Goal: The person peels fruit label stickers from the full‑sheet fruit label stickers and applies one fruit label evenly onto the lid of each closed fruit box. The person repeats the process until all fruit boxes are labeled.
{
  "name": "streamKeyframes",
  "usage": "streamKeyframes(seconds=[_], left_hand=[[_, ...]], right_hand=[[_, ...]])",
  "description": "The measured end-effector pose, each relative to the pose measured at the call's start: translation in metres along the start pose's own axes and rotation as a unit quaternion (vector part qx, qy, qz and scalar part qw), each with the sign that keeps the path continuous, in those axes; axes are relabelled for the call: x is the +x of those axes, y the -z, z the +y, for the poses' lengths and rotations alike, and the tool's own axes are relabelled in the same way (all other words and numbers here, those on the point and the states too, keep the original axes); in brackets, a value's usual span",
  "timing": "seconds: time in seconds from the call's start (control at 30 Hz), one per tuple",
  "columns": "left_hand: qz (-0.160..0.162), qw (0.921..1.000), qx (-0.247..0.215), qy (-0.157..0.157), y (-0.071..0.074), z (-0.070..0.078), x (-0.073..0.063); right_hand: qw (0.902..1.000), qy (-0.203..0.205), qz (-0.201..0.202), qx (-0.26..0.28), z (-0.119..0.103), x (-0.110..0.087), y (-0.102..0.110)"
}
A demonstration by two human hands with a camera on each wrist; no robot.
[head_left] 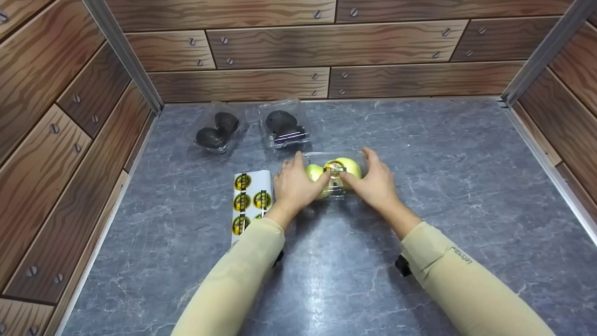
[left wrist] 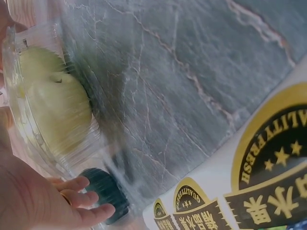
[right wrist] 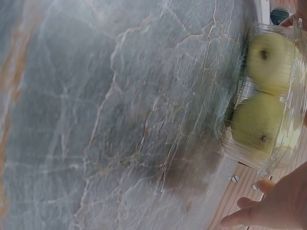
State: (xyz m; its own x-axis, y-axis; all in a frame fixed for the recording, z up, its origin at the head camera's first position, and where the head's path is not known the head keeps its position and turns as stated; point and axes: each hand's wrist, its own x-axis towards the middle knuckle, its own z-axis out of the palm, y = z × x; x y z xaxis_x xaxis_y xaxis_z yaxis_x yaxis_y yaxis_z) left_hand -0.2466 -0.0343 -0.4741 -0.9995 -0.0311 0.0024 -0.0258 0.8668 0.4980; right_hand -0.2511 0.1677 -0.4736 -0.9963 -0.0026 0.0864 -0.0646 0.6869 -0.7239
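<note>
Fingers straight, my left hand (head_left: 297, 184) and right hand (head_left: 377, 183) press the twelve-o'clock sticker (head_left: 335, 166); uneven pushes could wrinkle it.

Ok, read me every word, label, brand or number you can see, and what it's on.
"QUALITY": a middle sticker on the sticker sheet.
"ALITY FRESH", start cut off: the sheet's nearest sticker.
"水果": that same sticker.
Fruit box sticker: too small to read.
Right sleeve print: too small to read.
</note>
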Motion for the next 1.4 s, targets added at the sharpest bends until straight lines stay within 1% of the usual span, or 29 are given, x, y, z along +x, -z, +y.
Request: streamKeyframes(seconds=[0.17, 0.37, 0.67, 0.9, 1.03, 1.13, 1.4], left_hand=[[0.011, 0.9999, 0.001, -0.002, 0.001, 0.000, 0.000], [0.016, 0.9999, 0.002, -0.003, 0.001, 0.000, 0.002], [0.008, 0.9999, 0.002, 0.011, 0.001, 0.001, 0.004], [0.038, 0.9992, 0.006, 0.013, 0.001, 0.002, 0.005], [0.054, 0.9984, -0.002, 0.016, 0.000, 0.002, 0.006], [0.059, 0.9980, -0.006, 0.019, 0.000, 0.003, 0.008], [0.044, 0.9983, -0.002, 0.039, 0.004, 0.005, 0.011]], right_hand=[[1.0000, 0.000, 0.004, -0.001, 0.000, 0.000, 0.000], [0.9999, 0.004, 0.010, -0.005, 0.002, 0.000, 0.001], [0.9998, -0.005, 0.017, 0.004, 0.003, 0.003, 0.001], [0.9993, -0.014, 0.029, 0.019, 0.003, 0.003, 0.000], [0.9989, -0.024, 0.034, 0.023, 0.003, 0.005, 0.000], [0.9985, -0.029, 0.039, 0.024, 0.002, 0.005, 0.000], [0.9980, -0.032, 0.052, 0.017, -0.001, 0.007, 0.000]])
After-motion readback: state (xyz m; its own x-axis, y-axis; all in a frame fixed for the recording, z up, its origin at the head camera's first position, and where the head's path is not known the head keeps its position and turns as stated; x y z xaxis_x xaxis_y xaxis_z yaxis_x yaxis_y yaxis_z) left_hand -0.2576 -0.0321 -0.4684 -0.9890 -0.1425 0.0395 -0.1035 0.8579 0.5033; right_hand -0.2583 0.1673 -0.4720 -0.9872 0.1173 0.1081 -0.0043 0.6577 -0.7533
